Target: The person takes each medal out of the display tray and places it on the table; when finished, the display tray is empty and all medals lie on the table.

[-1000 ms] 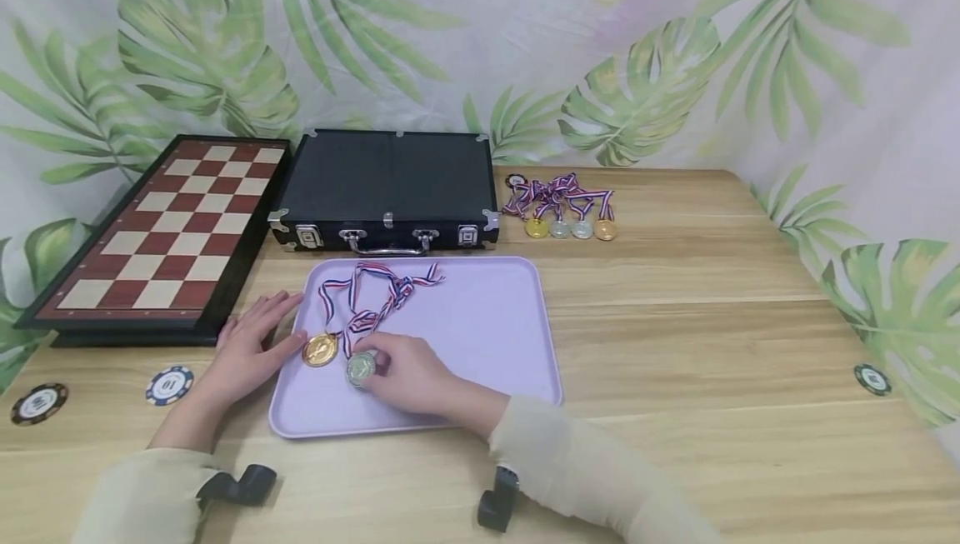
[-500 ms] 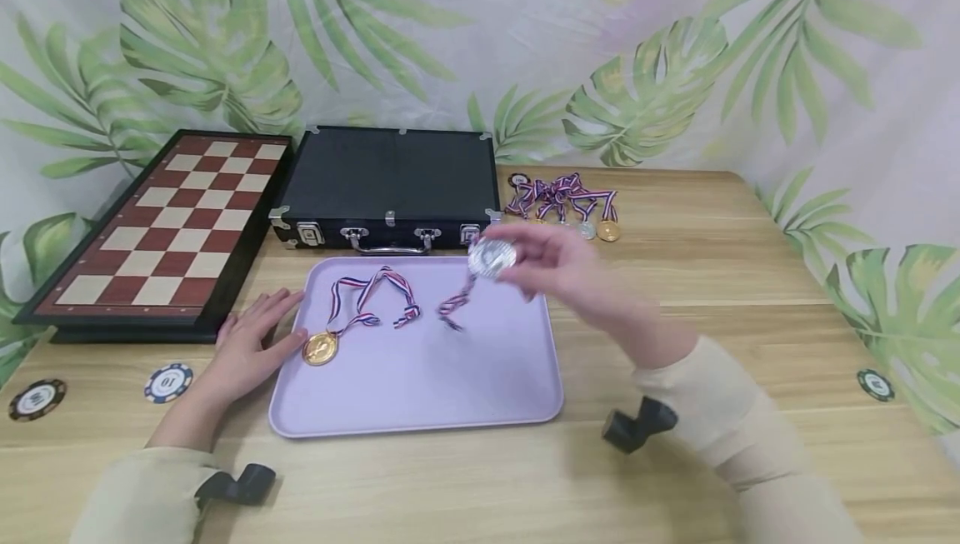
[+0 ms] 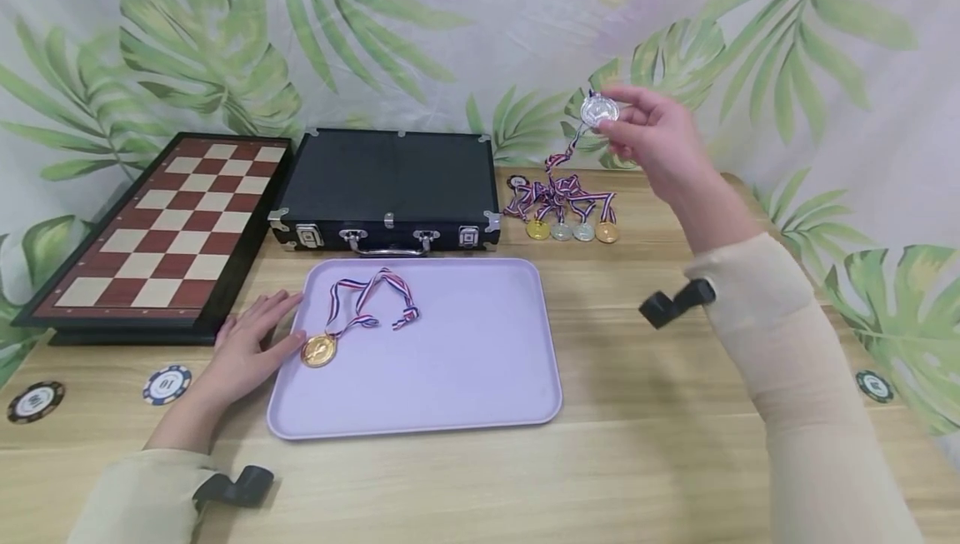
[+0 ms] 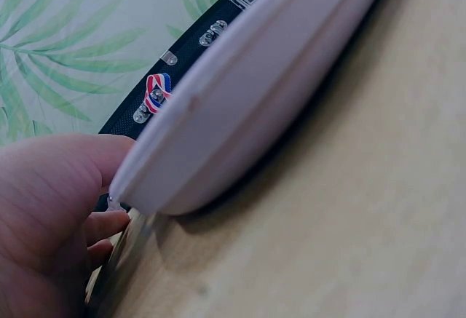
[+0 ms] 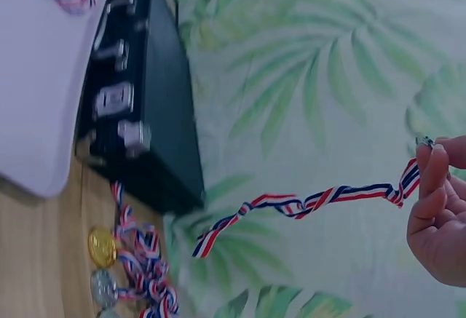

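One silver medal raised above the row of four

One round silver medal (image 3: 598, 111) on a red, white and blue striped ribbon (image 5: 306, 203) is pinched in the fingertips of the right hand (image 3: 651, 137), held high over the far side of the pale wooden worktop (image 3: 675, 294). Its ribbon hangs down toward the cluster of four ribboned medals (image 3: 570, 211) lying just right of the black hard case with metal latches (image 3: 386, 186).

Flat on the worktop, the left hand (image 3: 251, 344) lies released with straight fingers, touching the left rim of the lilac rectangular plastic tray (image 3: 480, 361); the left wrist view shows the palm (image 4: 51, 209) against the tray's edge. Inside the tray, near its left side, sits a round gold medal (image 3: 318, 350) with its striped ribbon looped behind it.

Left of the case lies a red and cream chequered game board with a dark frame (image 3: 161, 232). Two round poker chips (image 3: 167, 384) rest near the worktop's front left corner, and another chip (image 3: 873, 386) sits far to the right.
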The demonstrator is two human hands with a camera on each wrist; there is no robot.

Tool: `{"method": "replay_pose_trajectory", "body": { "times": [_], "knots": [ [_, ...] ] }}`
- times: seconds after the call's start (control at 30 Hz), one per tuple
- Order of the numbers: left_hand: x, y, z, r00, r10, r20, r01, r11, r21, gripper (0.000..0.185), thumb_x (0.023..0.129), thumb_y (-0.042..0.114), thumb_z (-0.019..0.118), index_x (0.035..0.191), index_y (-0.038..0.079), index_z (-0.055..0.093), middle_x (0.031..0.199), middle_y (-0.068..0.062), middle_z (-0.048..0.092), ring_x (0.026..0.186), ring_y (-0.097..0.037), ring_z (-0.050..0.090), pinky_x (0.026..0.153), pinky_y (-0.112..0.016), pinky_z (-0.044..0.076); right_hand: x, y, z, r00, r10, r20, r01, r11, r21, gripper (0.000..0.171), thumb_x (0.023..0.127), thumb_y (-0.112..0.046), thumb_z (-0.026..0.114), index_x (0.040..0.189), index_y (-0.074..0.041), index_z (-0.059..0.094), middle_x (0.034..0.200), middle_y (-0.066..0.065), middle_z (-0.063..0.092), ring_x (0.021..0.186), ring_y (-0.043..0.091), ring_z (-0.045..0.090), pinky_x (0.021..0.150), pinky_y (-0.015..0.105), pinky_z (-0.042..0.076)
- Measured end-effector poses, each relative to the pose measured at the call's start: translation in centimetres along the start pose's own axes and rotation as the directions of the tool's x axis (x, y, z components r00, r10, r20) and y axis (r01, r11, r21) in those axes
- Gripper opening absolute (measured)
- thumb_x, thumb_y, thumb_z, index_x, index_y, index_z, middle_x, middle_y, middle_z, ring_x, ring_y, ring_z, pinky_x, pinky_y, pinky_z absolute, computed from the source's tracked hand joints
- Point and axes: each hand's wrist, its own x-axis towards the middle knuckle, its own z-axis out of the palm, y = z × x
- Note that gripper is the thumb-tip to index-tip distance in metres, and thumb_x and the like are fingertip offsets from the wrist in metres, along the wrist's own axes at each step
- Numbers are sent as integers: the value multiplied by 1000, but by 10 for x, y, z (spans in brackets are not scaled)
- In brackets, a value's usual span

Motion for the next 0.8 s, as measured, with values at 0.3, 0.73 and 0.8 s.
{"method": "replay_pose_trajectory", "body": {
  "times": [0.3,0.73,0.8],
  "knots": [
    [-1,-2,-1,1000,5,-1,-5,1000,-5,53,86,29,52,130,4,37,133,-27,25,123,-43,12,93,-57,-7,58,30,-29,992,95,-85,-100,993,-59,47,80,1,58,124,-8,45,86,6,53,62,13,48,50,16,40],
    [0,0,-1,1000,15,-8,-15,1000,1,52,85,26,53,130,5,37,133,-27,26,123,-43,12,93,-57,-7,55,102,-98,963,188,-191,-222,960,-171,47,85,-7,54,129,-7,39,92,3,51,62,9,48,50,16,39],
    [0,0,-1,1000,12,-7,-12,1000,4,52,85,26,53,130,4,37,133,-27,26,123,-43,12,93,-57,-7,52,114,-103,961,199,-190,-235,953,-190,47,85,-8,53,130,-8,38,96,3,50,63,8,48,52,16,39]
  ]
}}
